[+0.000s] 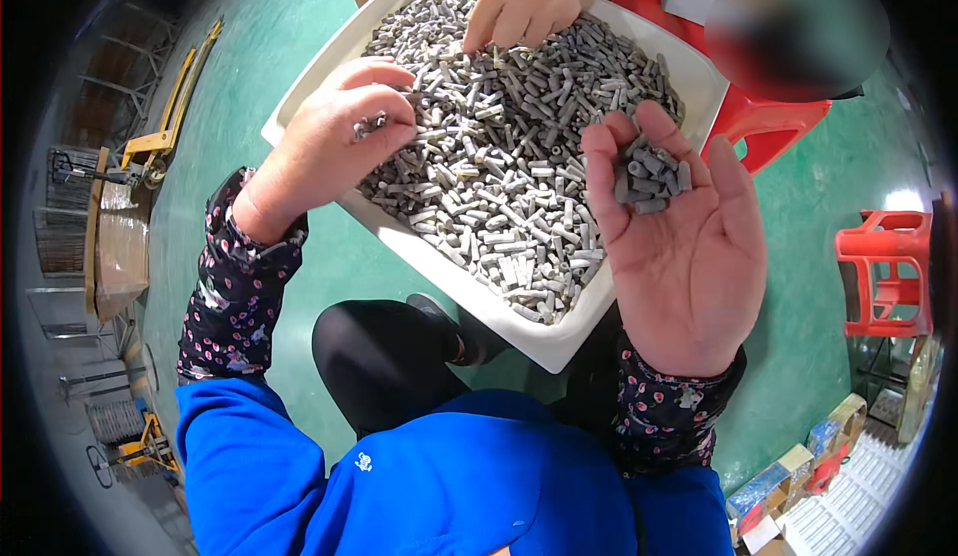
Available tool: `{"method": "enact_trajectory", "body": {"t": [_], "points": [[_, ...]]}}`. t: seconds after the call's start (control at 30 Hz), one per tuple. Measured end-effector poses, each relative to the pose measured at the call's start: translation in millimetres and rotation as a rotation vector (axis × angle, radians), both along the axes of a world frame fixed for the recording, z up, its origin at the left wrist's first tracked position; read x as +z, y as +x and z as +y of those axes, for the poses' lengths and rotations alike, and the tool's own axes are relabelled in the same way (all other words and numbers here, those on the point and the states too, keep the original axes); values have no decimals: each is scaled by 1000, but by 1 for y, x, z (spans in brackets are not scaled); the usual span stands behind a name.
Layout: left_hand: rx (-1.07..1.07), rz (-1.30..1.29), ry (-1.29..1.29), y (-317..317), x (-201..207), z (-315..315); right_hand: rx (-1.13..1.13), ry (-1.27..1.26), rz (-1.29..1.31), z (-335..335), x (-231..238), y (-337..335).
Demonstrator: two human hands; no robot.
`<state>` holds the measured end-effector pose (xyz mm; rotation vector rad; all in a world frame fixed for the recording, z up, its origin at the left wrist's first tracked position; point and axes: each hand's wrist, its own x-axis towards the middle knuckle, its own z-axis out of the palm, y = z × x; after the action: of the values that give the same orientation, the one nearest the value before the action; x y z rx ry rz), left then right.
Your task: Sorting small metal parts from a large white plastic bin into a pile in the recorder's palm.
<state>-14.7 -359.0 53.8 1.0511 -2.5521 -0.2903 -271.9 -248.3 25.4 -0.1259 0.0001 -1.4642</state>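
The right grip cradles grey pieces; cup it inside the tray's right edge. Left grip pinches others.

The left hand was at 10 o'clock, thumb and fingers curled toward each other. At 3 o'clock the right hand faced palm up, fingers partly bent, its forearm at 4 o'clock.

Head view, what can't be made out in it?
In the head view:
- Tray: its bottom, buried under grey pieces.
- Left hand: how many pieces it holds, partly hidden by its fingers.
- Right hand: its exact count, as pieces overlap.
- Co-worker's hand: the arm beyond, cut off by the top edge.
- Blurred oval: whatever it covers.
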Motion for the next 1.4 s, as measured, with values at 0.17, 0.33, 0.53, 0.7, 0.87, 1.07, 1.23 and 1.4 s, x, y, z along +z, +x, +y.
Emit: {"method": "enact_trajectory", "body": {"t": [0.17,0.33,0.53,0.7,0.87,1.07,1.23,1.4], "points": [[-173,-97,-143,-34,9,14,-85,1,63,-1,2,-4],[-260,-39,44,-76,-2,25,-48,-15,21,-1,0,-5],[-233,-142,80,-92,-18,20,-38,-22,-13,0,0,-13],[-63,40,236,-87,10,23,-47,-18,-8,1,1,-15],[-281,254,61,-97,38,29,-87,175,113,2,6,-3],[-131,488,314,-104,37,24,19,136,-49,3,1,7],[-115,56,269,-85,20,17,-51,40,-32,3,-1,-7],[-118,-237,149,-89,-8,15,-62,27,-41,1,1,-5]]}}
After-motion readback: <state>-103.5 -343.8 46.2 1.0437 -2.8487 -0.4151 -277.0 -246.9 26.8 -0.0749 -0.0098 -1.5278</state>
